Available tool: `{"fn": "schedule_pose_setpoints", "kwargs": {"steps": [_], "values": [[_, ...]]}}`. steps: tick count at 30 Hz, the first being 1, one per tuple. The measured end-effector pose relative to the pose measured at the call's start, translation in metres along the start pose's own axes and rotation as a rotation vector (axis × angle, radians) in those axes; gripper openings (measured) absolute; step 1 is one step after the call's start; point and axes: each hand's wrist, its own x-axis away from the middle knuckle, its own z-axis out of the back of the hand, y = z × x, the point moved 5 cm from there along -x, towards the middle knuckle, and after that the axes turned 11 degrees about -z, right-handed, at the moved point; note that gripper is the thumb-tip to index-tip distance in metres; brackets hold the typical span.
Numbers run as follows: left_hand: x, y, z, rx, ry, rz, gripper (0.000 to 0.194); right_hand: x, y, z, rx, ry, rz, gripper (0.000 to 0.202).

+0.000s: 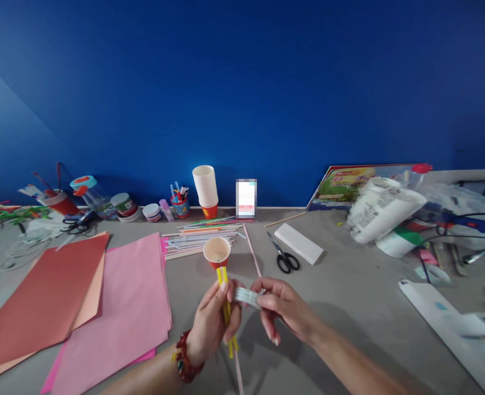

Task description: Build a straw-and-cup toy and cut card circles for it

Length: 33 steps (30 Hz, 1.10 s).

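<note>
My left hand (213, 317), with a beaded bracelet at the wrist, is closed around a small bundle of yellow straws (226, 312). A pale pink straw (238, 373) sticks out below the bundle's lower end. My right hand (286, 307) pinches a roll of clear tape (246, 297) beside the straws. The left fingertips come close to the roll; whether they touch it I cannot tell. Just beyond the left hand stands a paper cup (216, 253) with a red outside. A pink straw (253, 249) lies behind the right hand.
Black-handled scissors (282, 255) and a folded white paper (299, 243) lie ahead to the right. Many loose straws (193, 242) lie behind the cup, near stacked cups (206, 189). Pink paper (123, 312) and red paper (57, 296) cover the left. Plastic-wrapped items (384, 211) crowd the right.
</note>
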Motion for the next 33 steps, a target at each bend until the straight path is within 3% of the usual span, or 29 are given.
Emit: {"fn": "schedule_pose_setpoints", "kwargs": {"steps": [7,15,19,22,25,28,33], "values": [[0.000,-0.005,0.000,0.226,0.012,0.105,0.028,-0.004,0.004,-0.004,-0.027,-0.129,0.026,0.032],[-0.003,-0.002,0.009,0.068,-0.113,0.152,0.029,-0.005,0.003,0.008,0.078,-0.006,0.005,0.049],[-0.005,0.004,0.010,-0.153,-0.207,0.245,0.028,-0.003,0.002,0.015,0.190,0.037,-0.082,0.046],[-0.007,0.006,0.010,-0.196,-0.152,0.285,0.029,-0.002,0.001,0.015,0.207,0.045,-0.091,0.046],[-0.007,0.004,0.010,-0.131,-0.083,0.249,0.030,-0.002,0.001,0.012,0.150,-0.006,-0.104,0.040],[-0.005,0.003,0.008,-0.126,-0.099,0.192,0.031,-0.001,-0.001,0.010,0.118,-0.026,-0.113,0.025],[0.002,0.001,0.003,-0.310,-0.155,0.188,0.029,0.002,-0.002,0.011,0.281,0.103,-0.112,0.018]]}}
